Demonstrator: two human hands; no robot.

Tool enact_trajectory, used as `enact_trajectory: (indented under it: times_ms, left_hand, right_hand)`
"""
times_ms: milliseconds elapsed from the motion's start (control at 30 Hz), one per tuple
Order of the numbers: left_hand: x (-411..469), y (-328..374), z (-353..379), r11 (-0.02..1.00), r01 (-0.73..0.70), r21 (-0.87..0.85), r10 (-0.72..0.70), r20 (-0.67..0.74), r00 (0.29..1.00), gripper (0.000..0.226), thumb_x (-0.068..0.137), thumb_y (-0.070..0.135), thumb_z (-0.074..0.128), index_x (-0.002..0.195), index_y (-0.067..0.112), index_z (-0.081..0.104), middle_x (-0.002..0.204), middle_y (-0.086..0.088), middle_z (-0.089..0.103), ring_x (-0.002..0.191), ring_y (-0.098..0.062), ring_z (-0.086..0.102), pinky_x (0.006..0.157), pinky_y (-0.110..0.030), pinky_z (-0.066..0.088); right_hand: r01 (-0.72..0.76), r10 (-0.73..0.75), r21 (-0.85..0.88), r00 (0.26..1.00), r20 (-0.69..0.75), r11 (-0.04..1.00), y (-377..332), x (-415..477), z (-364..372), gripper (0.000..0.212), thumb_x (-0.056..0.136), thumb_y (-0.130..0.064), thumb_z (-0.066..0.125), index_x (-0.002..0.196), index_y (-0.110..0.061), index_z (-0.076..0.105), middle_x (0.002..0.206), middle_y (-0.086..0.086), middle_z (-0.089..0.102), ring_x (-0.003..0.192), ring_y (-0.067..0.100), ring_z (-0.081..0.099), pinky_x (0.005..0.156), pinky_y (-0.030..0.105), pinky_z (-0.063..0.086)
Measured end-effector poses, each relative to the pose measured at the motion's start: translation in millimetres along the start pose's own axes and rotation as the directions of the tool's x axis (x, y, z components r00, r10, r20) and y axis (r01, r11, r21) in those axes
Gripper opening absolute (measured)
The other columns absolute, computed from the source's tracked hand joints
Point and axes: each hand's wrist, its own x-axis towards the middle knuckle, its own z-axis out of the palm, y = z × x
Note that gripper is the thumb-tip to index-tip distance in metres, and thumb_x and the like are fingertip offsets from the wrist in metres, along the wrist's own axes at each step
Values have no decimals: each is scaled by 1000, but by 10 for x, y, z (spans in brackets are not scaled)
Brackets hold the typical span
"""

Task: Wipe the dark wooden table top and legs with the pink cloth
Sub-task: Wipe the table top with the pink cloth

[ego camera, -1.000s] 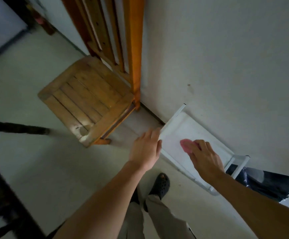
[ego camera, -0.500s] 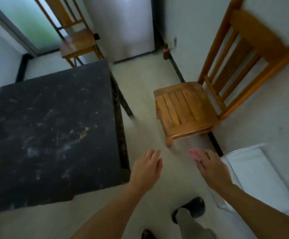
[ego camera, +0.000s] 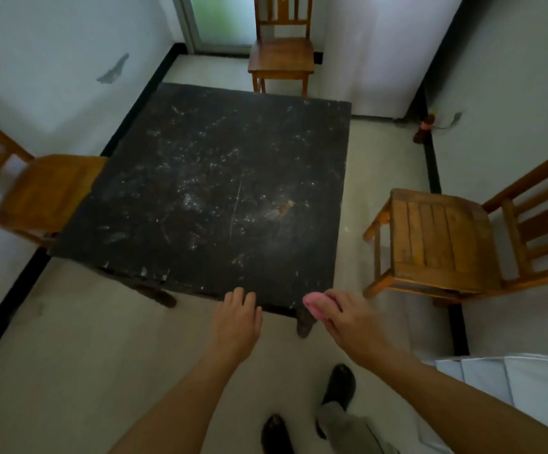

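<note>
The left hand (ego camera: 236, 317) reaches to the near edge of the dark wooden table (ego camera: 220, 191), just below the middle of the frame. Its fingers are relaxed and slightly spread, holding nothing; the fingertips lie over the table's edge, though I cannot tell whether they press on it. The right hand (ego camera: 347, 319) sits just beside it, to the right, its fingers curled round the pink cloth (ego camera: 313, 306). The cloth is bunched small and pokes out past the fingertips, right at the table's near right corner.

The table top fills the centre of the frame, dark and speckled all over with pale marks and scratches. Two of its legs show beneath the near edge: one leg (ego camera: 304, 324) under the corner by the cloth, another leg (ego camera: 158, 294) further left.

I count three wooden chairs: one chair at top centre (ego camera: 280, 57), one chair at the left edge (ego camera: 46, 191) with its seat touching or tucked under the table's side, and one chair at the right (ego camera: 439, 240), apart from the table. Two dark shoes (ego camera: 339, 385) show at the bottom of the frame.
</note>
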Motion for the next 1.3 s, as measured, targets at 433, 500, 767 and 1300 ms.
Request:
enact_trajectory:
  times_ms: [433,500,767,1300]
  left_hand:
    - [235,-152,519,964,254,77,-254,-3,967,37,92,33,56,123,13,61,134,-16,54,129,-32,46,103,-42,40]
    - [242,-115,512,955,293,51,-294,3,956,37,92,34,56,123,14,60,135,-15,53,130,-32,44,102,-43,41]
    - [236,-147,541,943,325,64,-325,-10,946,38,85,34,65,120,21,63,134,-11,55,127,-30,49,96,-43,46]
    - [261,-314,356,961,276,-31,-277,-47,960,28,85,30,64,110,17,68,122,-12,62,113,-28,59,92,-41,49]
  right_hand:
    - [-90,89,9,993,75,996,515,1588,318,32,97,-28,55,128,-26,54,121,7,53,102,22,53,80,32,51]
    - [223,-225,30,954,197,974,402,1309,378,41,91,-29,64,131,-24,54,125,8,55,106,22,56,84,34,53]
    - [56,-27,-119,972,233,991,721,2150,500,37,96,-23,55,132,-22,54,129,9,52,110,25,52,91,36,47]
    - [238,-225,-40,954,199,970,398,2574,461,38,90,-17,60,128,-18,58,121,11,55,104,27,55,87,42,53]
